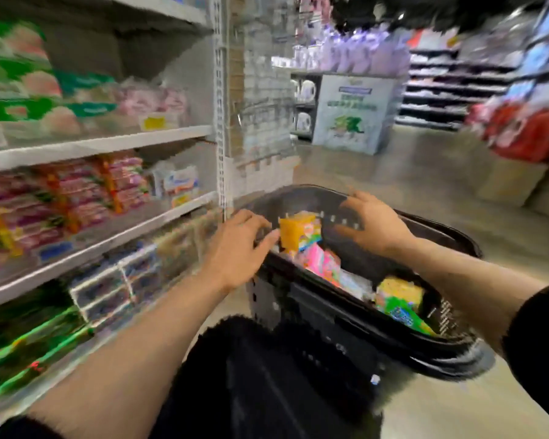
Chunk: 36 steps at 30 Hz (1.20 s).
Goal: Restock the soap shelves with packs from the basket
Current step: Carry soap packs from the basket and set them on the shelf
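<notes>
— Setting? 
— Shop aisle, soap shelves (pixel 108 144) on your left; black basket (pixel 393 340) ahead holds the packs (pixel 300 231).
— Hands?
— Your left hand (pixel 238 251) and right hand (pixel 377 223) hover there, fingers spread, gripping nothing.

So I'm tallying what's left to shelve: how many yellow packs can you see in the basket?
2. One yellow pack stands at the far end between the hands; another lies at the near end. The basket may hide more under the pink ones.
</notes>
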Tool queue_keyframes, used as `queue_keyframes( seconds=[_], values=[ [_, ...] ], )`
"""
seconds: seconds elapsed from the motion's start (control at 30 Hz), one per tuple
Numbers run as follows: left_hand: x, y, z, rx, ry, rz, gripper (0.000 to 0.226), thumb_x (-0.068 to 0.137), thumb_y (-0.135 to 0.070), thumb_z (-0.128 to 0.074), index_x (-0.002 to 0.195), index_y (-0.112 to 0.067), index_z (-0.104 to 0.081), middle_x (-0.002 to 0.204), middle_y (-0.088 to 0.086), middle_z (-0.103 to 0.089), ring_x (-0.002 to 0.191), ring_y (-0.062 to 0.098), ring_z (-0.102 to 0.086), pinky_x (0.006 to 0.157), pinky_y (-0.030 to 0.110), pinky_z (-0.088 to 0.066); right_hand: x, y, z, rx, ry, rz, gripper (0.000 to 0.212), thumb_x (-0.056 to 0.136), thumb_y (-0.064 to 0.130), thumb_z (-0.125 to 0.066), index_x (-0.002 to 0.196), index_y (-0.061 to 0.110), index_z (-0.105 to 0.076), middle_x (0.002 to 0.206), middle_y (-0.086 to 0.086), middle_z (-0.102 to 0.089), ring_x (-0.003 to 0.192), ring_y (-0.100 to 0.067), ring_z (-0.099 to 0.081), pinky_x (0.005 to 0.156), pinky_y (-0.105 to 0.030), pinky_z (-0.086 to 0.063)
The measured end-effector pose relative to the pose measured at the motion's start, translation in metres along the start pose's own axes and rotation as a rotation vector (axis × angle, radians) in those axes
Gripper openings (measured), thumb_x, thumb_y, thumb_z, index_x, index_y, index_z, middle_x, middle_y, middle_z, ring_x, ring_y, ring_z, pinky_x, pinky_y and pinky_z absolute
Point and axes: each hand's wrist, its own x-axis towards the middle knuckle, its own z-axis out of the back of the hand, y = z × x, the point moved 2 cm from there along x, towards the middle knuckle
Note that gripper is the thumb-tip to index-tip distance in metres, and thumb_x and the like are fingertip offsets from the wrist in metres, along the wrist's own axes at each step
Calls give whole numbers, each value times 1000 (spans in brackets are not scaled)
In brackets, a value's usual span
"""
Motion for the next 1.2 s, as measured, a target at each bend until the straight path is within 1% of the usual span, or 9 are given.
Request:
queue_keyframes(
  seconds=[0.1, 0.27, 0.57, 0.73, 0.9, 0.97, 1.03, 1.13, 1.2],
  values=[
    [24, -31, -48, -30, 98, -101, 34, 90, -34, -63, 113, -9, -64, 113, 7, -56, 106, 26, -56, 92, 34, -41, -26, -62, -9, -26, 13, -119, 34, 83, 26, -72, 107, 5, -62, 107, -16, -60, 105, -36, -56, 86, -42, -45],
    [64, -42, -113, 4, 301, -122, 45, 83, -28, -71, 122, -11, -58, 122, 9, -49, 114, 29, -51, 93, 36, -42, -46, -122, -35, -4, 108, -228, 38, 80, 27, -74, 110, 7, -62, 107, -13, -60, 102, -33, -57, 84, -37, -42],
    [97, -68, -215, 108, 805, -295, 90, 62, -37, -89, 138, -17, -45, 136, 8, -42, 125, 26, -44, 105, 34, -36, -63, -146, -85, -13, 917, -306, 78, 68, 42, -84, 133, 15, -50, 128, -4, -56, 113, -24, -54, 80, -23, -39],
    [97, -64, -243, 131, 1174, -184, 89, 60, -34, -91, 135, -18, -49, 137, 4, -50, 126, 21, -49, 104, 30, -41, -51, -151, -111, 4, 1120, -341, 79, 66, 25, -87, 134, 11, -49, 128, -7, -55, 106, -26, -57, 88, -40, -54],
    [95, -42, -245, 21, 1338, 33, 86, 53, -32, -92, 127, -12, -54, 120, 3, -64, 109, 27, -61, 94, 33, -50, -57, -155, -133, 77, 1206, -405, 57, 75, 15, -79, 128, 13, -58, 126, -10, -61, 111, -28, -61, 88, -35, -53],
    [95, -39, -245, 34, 1400, 60, 96, 44, -39, -91, 127, -6, -54, 115, 13, -68, 103, 37, -65, 77, 26, -53, -56, -152, -132, 39, 1243, -354, 64, 78, 19, -79, 134, 9, -51, 131, -11, -57, 115, -28, -58, 75, -26, -53],
    [94, -43, -243, 39, 1456, 74, 87, 48, -34, -92, 123, -5, -56, 112, 14, -68, 98, 34, -63, 76, 26, -51, -52, -151, -126, 60, 1217, -351, 67, 75, 19, -81, 133, 6, -51, 126, -11, -58, 109, -26, -59, 67, -25, -53],
    [96, -42, -238, 28, 1458, 180, 71, 62, -19, -89, 121, -7, -52, 83, -1, -68, 76, 15, -63, 82, 27, -50, -44, -155, -123, 203, 1078, -390, 45, 61, 14, -88, 100, 5, -68, 97, -7, -67, 89, -24, -64, 75, -37, -59],
    [95, -39, -236, 13, 1485, 254, 56, 66, -18, -88, 108, -8, -51, 79, 0, -61, 67, 13, -56, 69, 20, -51, -37, -157, -117, 379, 915, -462, 35, 59, 10, -87, 89, 11, -68, 84, -3, -67, 80, -21, -61, 69, -38, -55]
  ],
)
